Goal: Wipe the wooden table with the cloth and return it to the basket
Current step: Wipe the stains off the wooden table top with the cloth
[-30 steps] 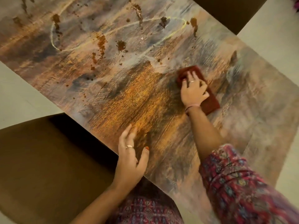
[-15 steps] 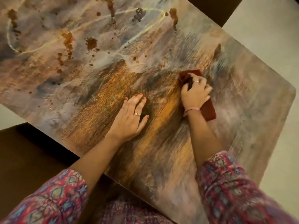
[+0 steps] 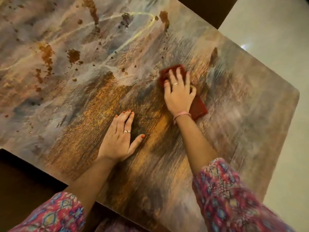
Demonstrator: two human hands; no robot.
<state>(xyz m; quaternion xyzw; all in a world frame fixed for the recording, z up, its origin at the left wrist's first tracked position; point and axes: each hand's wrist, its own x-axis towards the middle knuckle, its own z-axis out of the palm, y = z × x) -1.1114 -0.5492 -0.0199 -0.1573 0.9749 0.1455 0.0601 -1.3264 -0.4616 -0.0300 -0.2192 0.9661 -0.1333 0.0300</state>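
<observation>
The wooden table (image 3: 242, 124) fills most of the head view, its top painted in streaked brown, grey and orange. A dark red cloth (image 3: 198, 107) lies flat on it right of centre. My right hand (image 3: 179, 92) presses on the cloth with spread, fairly straight fingers, covering its middle. My left hand (image 3: 119, 138) rests flat on the bare table top nearer to me, fingers straight, thumb out. No basket is in view.
Brown blotches and specks (image 3: 72, 55) dot the far left part of the table top. A dark brown seat (image 3: 20, 178) lies beside the table's near-left edge. Pale floor (image 3: 275, 41) shows past the table's right corner.
My left hand moved from the table's near edge onto the top and now rests flat there. My right hand has slid the cloth a little and spread its fingers over it.
</observation>
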